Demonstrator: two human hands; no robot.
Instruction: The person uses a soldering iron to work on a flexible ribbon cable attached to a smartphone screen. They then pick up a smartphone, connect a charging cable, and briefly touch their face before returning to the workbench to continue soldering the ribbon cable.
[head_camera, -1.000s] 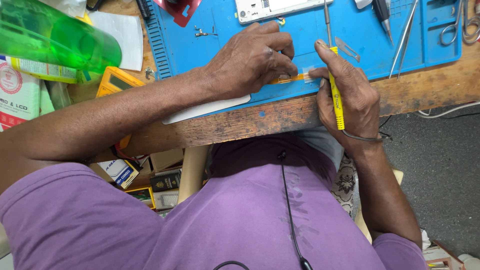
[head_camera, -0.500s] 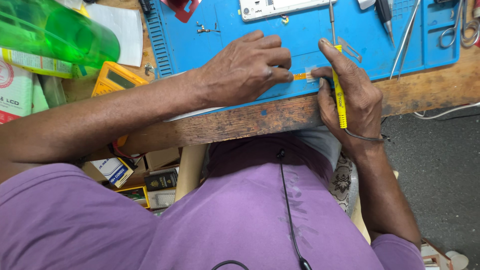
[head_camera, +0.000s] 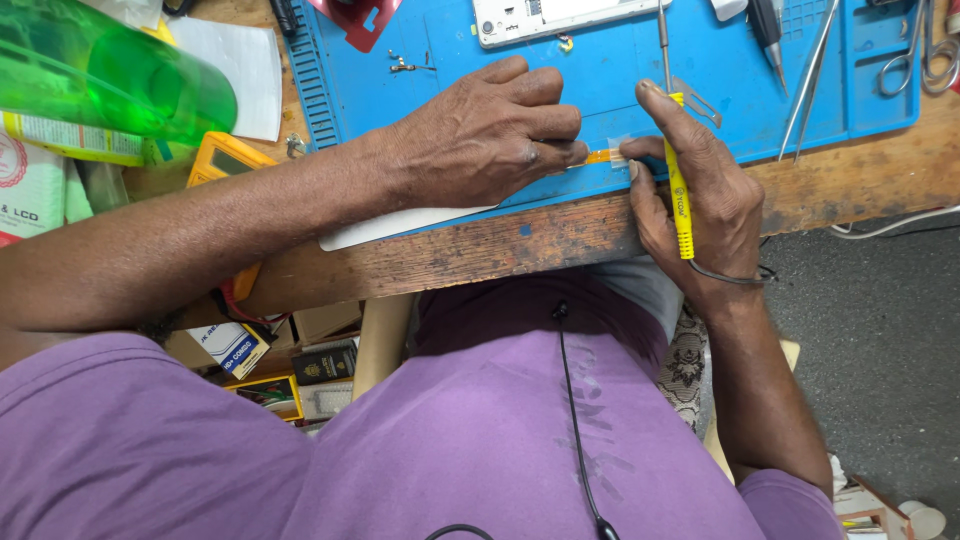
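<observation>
Worn wooden bench planks carry a blue silicone work mat (head_camera: 420, 85), and nearly everything of interest lies on that mat. At its near edge the left hand (head_camera: 480, 140) rests knuckles up, its fingertips pinching one end of a small orange flex strip (head_camera: 598, 156). The right hand (head_camera: 690, 195) meets it from the other side: thumb and forefinger nip a bit of clear tape (head_camera: 618, 152) at the strip's far tip, while a yellow-handled screwdriver (head_camera: 678, 195) lies tucked along the palm (parked there rather than in use, as far as I can judge).

The strip lies flat, its long axis running left to right along the mat's front edge, one end toward each hand. The screwdriver runs across that, shaft pointing away from the person toward the mat's far side.

As to progress, I judge the work to be mid-way. A white phone (head_camera: 560, 20) sits opened at the mat's far edge, loose screws (head_camera: 402, 65) lie out near the mat's far left corner, tweezers (head_camera: 810, 70) wait on its right part. The strip is out and being taped or peeled; refitting and closing look undone.
</observation>
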